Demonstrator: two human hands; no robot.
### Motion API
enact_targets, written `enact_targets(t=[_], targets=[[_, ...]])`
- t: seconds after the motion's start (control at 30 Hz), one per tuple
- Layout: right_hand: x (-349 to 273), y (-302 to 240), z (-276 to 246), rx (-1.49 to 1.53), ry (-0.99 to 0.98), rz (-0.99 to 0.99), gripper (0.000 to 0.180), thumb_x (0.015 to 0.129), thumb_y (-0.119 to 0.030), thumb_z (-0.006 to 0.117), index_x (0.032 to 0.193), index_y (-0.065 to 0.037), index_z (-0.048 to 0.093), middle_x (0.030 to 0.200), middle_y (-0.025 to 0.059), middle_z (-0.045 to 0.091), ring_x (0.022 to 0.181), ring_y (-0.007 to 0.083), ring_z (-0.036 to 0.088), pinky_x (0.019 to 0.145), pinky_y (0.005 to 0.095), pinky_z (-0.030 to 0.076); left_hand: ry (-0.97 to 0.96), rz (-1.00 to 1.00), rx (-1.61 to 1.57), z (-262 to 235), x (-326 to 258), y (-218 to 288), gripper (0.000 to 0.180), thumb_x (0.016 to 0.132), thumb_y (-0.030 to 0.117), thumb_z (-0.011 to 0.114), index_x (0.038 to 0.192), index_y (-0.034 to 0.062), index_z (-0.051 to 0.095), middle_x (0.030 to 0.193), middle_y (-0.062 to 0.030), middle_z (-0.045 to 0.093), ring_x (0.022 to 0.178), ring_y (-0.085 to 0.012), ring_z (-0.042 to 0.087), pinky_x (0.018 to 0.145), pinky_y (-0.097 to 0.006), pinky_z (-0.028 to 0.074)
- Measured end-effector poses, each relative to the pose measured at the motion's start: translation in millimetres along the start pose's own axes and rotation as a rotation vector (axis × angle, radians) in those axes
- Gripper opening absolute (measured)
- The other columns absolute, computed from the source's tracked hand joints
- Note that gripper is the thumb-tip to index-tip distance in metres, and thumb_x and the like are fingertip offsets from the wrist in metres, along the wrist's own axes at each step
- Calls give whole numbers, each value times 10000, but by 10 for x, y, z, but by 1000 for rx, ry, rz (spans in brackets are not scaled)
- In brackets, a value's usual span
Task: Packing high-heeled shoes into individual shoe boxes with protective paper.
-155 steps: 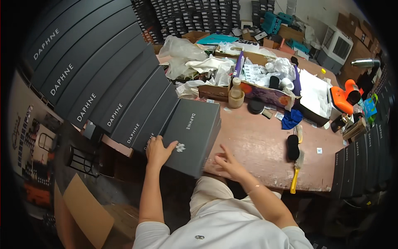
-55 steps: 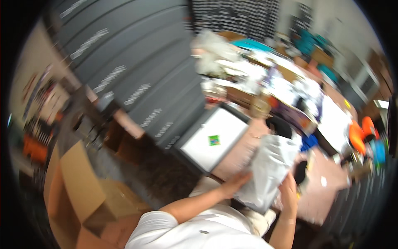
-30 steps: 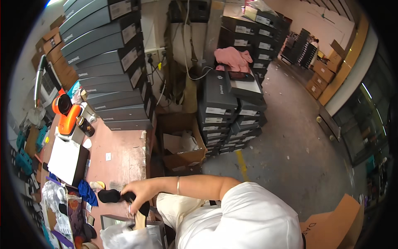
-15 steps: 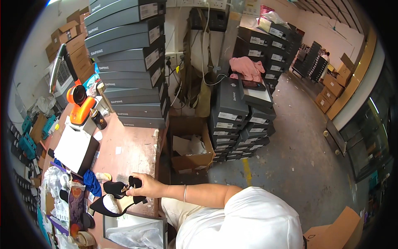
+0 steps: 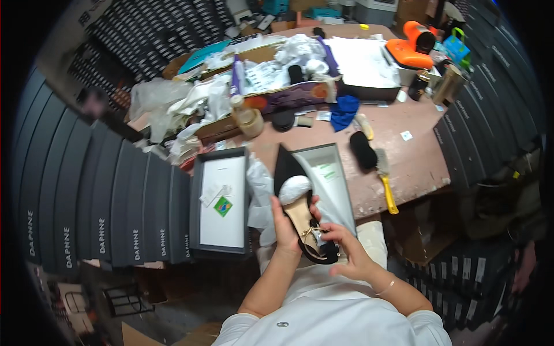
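A black pointed-toe shoe with a pale insole and white stuffing in its toe is held in front of me, toe pointing away. My left hand wraps around its side, with fingertips showing along the far edge. At the heel end, my right hand has its fingers bent onto the thin ankle strap, beside a small pale packet or tag; its thumb stands apart, near the heel. Beneath and beyond the shoe lies an open grey shoebox with white tissue. The second shoe cannot be made out.
Left of the box lies a shoebox lid with papers on it. A yellow-handled brush and black pad are on the pink table. Stacked shoeboxes rise at both sides. Beyond are packing clutter and an orange tool.
The view has swung left to face the table. One shoe is now held in both my hands over the box; earlier, one hand was on a pair at the table's edge.
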State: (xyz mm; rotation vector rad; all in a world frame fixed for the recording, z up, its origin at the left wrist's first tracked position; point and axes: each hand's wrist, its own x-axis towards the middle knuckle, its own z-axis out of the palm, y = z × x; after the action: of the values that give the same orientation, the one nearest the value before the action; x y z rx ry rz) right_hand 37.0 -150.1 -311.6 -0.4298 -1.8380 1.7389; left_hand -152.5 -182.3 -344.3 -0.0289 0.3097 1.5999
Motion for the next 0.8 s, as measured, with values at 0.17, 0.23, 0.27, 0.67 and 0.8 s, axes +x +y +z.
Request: enact_targets(t=[0.17,0.23,0.27,0.67,0.8], targets=[[662,-231,-146,-681,-21,-307,535,717,-154,755,1204,-43,561,1185,159,548,1075,339,541,904,397,443,350,92,222,264,-279,-114,790,899,713,285,1223,29,511,1020,-124,596,799,-222,597,693,-367,511],[912,-122,-54,-937,-87,-368,388,665,-102,752,1014,-51,590,1034,121,571,921,314,562,797,393,470,377,63,280,340,-379,-267,724,920,683,278,1204,63,519,985,-103,604,777,-227,605,691,-360,513],[982,57,-56,-1000,-101,-378,365,637,-100,757,954,-52,582,993,116,571,896,303,562,776,395,473,376,59,272,238,-367,-265,714,923,680,269,1195,70,523,995,-97,604,803,-222,602,693,-358,513],[1149,254,139,-1053,-102,-600,222,745,-134,651,944,-58,586,870,96,581,849,255,597,904,429,437,454,217,308,150,-222,16,657,942,645,281,1299,122,456,1235,-90,529,1088,-219,547,875,-439,485],[1295,520,77,-1208,-328,-585,156,758,-176,590,865,-65,575,768,49,555,736,204,585,920,420,415,465,114,382,102,-334,-117,644,927,667,297,1260,142,467,1149,-55,540,1020,-204,543,829,-440,494]])
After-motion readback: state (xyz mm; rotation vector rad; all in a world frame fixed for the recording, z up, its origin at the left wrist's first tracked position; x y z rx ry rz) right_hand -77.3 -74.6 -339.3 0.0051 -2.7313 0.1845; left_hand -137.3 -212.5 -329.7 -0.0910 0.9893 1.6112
